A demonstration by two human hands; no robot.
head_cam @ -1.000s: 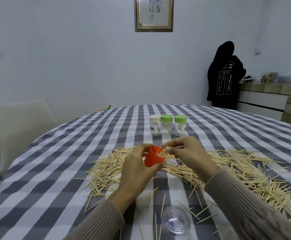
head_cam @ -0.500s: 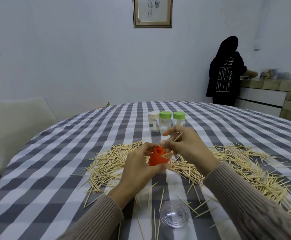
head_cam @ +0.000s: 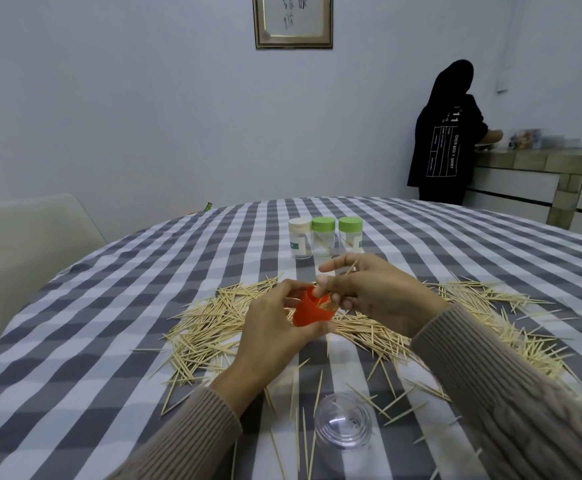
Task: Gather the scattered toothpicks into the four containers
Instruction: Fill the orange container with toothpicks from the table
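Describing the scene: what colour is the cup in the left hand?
Orange-red; the cup shows clearly in the head view.

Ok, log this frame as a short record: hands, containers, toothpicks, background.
left hand: grips red cap
right hand: pinches toothpicks at the cap's mouth
jars: three lidded, upright, beyond the hands
clear jar: open, near table edge
toothpicks: scattered over checked cloth
background: person at counter, chair left
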